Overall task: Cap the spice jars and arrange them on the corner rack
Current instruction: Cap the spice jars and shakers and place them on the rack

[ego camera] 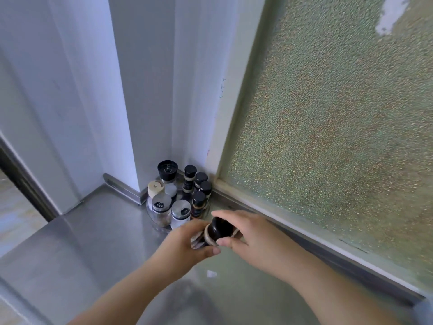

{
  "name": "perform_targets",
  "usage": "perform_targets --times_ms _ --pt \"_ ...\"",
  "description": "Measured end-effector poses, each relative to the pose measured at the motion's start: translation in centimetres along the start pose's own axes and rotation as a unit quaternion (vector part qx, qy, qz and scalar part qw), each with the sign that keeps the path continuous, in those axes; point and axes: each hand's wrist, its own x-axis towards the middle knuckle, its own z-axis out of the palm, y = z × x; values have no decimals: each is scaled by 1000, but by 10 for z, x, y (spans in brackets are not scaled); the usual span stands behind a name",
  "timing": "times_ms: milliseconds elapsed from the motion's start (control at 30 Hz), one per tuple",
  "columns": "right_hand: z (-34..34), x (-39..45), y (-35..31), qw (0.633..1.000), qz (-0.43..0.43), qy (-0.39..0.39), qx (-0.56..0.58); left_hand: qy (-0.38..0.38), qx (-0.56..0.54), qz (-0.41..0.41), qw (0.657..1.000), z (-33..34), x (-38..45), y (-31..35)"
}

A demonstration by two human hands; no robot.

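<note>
Both hands meet over the steel worktop (98,233), just in front of the corner rack (154,221). The left hand (185,242) curls round the body of a spice jar (206,238), while the right hand (248,233) grips its black cap (220,227) — thumb below, fingers over the top. The jar is held tilted, off the surface. In the far corner the rack carries capped jars — black-lidded bottles (199,181) toward the frosted window (328,137), two silver-lidded shakers (171,207) in front.
</note>
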Motion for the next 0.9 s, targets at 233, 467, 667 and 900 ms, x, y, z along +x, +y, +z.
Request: perform_targets --times_ms 233,467,667,900 --pt "-11 85 2 992 12 123 -27 169 98 -50 979 -60 17 -32" --pt "53 187 12 996 67 36 -34 165 128 -53 977 -103 29 -57" --pt "99 219 21 991 123 -44 -24 123 168 -55 977 -112 43 -76" --pt "104 213 29 992 116 -48 4 101 172 -43 979 -102 41 -93"
